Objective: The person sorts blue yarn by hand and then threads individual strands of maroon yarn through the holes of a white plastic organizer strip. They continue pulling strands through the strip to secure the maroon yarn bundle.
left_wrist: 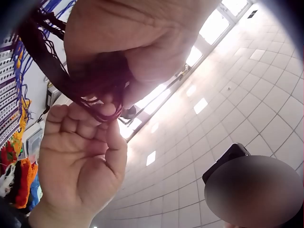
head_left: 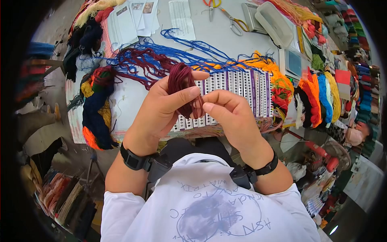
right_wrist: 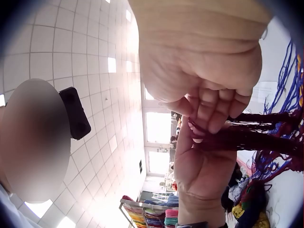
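A hank of maroon yarn (head_left: 180,76) loops over my left hand (head_left: 161,101), which grips it between thumb and fingers above the near side of the table. My right hand (head_left: 236,115) pinches a few strands at the hank's looped end with thumb and forefinger. In the left wrist view, the yarn (left_wrist: 50,69) runs through the left hand (left_wrist: 137,35) down to the right fingertips. From the right wrist, the hank (right_wrist: 251,141) crosses the left palm (right_wrist: 206,171), with the right hand (right_wrist: 199,57) curled over its end. Maroon tails trail onto the table.
Blue yarn strands (head_left: 201,47) and orange yarn (head_left: 262,62) spread across white-and-purple punched strips (head_left: 238,92). Mixed hanks (head_left: 96,109) hang at the table's left edge. Papers (head_left: 129,20), scissors (head_left: 234,24) and a clear plastic box (head_left: 274,24) lie farther back.
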Demonstrator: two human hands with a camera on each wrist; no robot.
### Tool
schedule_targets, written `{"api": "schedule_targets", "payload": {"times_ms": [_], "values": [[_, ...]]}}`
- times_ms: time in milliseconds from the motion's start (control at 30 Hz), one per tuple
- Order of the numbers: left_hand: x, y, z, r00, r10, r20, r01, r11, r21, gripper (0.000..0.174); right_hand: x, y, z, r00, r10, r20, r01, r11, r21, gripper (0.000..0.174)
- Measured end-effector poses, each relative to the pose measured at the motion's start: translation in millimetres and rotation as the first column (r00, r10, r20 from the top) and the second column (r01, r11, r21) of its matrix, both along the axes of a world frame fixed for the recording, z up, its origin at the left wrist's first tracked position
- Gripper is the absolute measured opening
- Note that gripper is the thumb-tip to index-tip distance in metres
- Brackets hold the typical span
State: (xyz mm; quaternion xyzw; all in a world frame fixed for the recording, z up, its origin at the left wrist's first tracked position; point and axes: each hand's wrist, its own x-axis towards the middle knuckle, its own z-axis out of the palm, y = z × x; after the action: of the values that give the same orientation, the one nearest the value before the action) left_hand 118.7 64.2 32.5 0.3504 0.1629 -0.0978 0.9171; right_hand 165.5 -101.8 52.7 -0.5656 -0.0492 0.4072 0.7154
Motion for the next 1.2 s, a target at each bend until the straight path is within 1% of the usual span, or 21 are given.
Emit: {"api": "schedule_targets", "payload": {"times_ms": [200, 267, 333, 367, 567, 633, 700, 733, 767, 800, 833, 867, 900, 933, 967, 1000, 1033, 1100, 1133, 1167, 1200], "values": [[3.3, -5.9, -2.6, 1.000, 0.023, -0.019, -0.022, 0.998, 0.066, 0.037, 2.6, -3.5, -4.3, 0.998, 0.025, 0.052, -0.015, 0.983, -0.181, 0.013], [4.9, -7.4, -6.1, 1.000, 0.009, -0.007, -0.008, 0.998, 0.062, 0.039, 4.1, -6.8, -7.2, 0.998, -0.002, 0.055, 0.010, 0.987, -0.160, 0.011], [6.2, -8.2, -14.8, 0.994, -0.015, 0.105, 0.014, 1.000, 0.008, 0.044, 5.4, -9.6, -8.8, 0.998, -0.027, 0.057, 0.034, 0.990, -0.139, 0.010], [7.9, -8.2, -16.9, 0.995, -0.015, 0.102, 0.014, 1.000, 0.008, 0.044, 6.0, -11.3, -9.8, 0.998, -0.043, 0.047, 0.049, 0.991, -0.127, 0.009], [21.9, -8.2, -30.0, 0.972, -0.142, 0.190, 0.151, 0.988, -0.039, 0.051, 14.7, -26.2, -14.7, 0.998, -0.034, 0.047, 0.038, 0.996, -0.080, 0.008], [25.3, -6.6, -35.1, 0.947, -0.238, 0.216, 0.279, 0.941, -0.190, 0.054, 19.0, -33.4, -15.6, 1.000, -0.010, 0.017, 0.011, 0.997, -0.072, 0.009], [26.8, 2.3, -47.3, 0.939, -0.280, 0.199, 0.321, 0.922, -0.218, 0.053, 26.1, -43.8, -16.6, 0.986, 0.065, -0.153, -0.068, 0.998, -0.015, 0.013], [26.4, 13.5, -54.3, 0.895, -0.414, 0.165, 0.429, 0.901, -0.069, 0.048, 32.4, -52.7, -16.9, 0.986, 0.063, -0.156, -0.066, 0.998, -0.012, 0.013], [24.8, 26.8, -62.2, 0.838, -0.535, 0.108, 0.530, 0.845, 0.075, 0.044, 40.6, -66.1, -16.8, 0.962, 0.143, -0.232, -0.144, 0.989, 0.009, 0.014], [22.2, 44.4, -73.2, 0.866, -0.499, 0.020, 0.496, 0.864, 0.080, 0.034, 49.2, -82.3, -16.3, 0.927, 0.218, -0.305, -0.217, 0.975, 0.037, 0.015], [17.6, 65.8, -84.8, 0.887, -0.458, -0.065, 0.462, 0.882, 0.090, 0.026, 60.6, -102.1, -12.7, 0.945, 0.174, -0.276, -0.205, 0.975, -0.088, 0.017], [10.7, 88.1, -95.3, 0.928, -0.346, -0.140, 0.362, 0.926, 0.107, 0.019, 77.1, -134.5, -22.6, 0.963, 0.192, -0.191, -0.226, 0.958, -0.179, 0.014], [3.4, 112.7, -104.8, 0.951, -0.227, -0.211, 0.257, 0.957, 0.131, 0.017, 90.1, -169.6, -32.1, 0.976, 0.035, -0.213, -0.103, 0.943, -0.315, 0.013], [-4.1, 139.2, -113.1, 0.942, -0.093, -0.321, 0.144, 0.980, 0.140, 0.017, 102.7, -206.6, -39.0, 0.981, -0.110, -0.162, 0.054, 0.947, -0.317, 0.010], [-12.4, 166.5, -121.2, 0.904, 0.041, -0.426, 0.031, 0.986, 0.161, 0.019, 119.0, -251.3, -49.8, 0.961, -0.220, -0.169, 0.165, 0.943, -0.290, 0.008], [-22.2, 192.5, -127.3, 0.890, 0.100, -0.445, -0.033, 0.987, 0.156, 0.018, 130.8, -285.8, -46.6, 0.891, -0.397, -0.220, 0.332, 0.900, -0.282, 0.007], [-34.5, 221.1, -132.8, 0.872, 0.157, -0.463, -0.097, 0.984, 0.152, 0.017, 148.0, -345.9, -57.0, 0.877, -0.381, -0.295, 0.345, 0.924, -0.168, 0.009], [-69.9, 298.5, -158.2, 0.863, 0.208, -0.460, -0.135, 0.973, 0.186, 0.018, 166.7, -433.3, -48.1, 0.731, -0.599, -0.326, 0.559, 0.800, -0.217, 0.020], [-78.5, 321.3, -160.2, 0.816, 0.339, -0.468, -0.212, 0.929, 0.304, 0.018, 175.3, -479.9, -37.3, 0.608, -0.689, -0.395, 0.669, 0.712, -0.214, 0.019], [-82.3, 334.4, -158.6, 0.757, 0.467, -0.458, -0.279, 0.864, 0.419, 0.019, 181.1, -528.3, -29.4, 0.403, -0.878, -0.260, 0.828, 0.470, -0.305, 0.018], [-82.7, 340.6, -153.6, 0.813, 0.427, -0.396, -0.305, 0.891, 0.335, 0.020, 186.8, -574.3, -16.4, 0.347, -0.936, -0.066, 0.859, 0.345, -0.377, 0.015]]}}
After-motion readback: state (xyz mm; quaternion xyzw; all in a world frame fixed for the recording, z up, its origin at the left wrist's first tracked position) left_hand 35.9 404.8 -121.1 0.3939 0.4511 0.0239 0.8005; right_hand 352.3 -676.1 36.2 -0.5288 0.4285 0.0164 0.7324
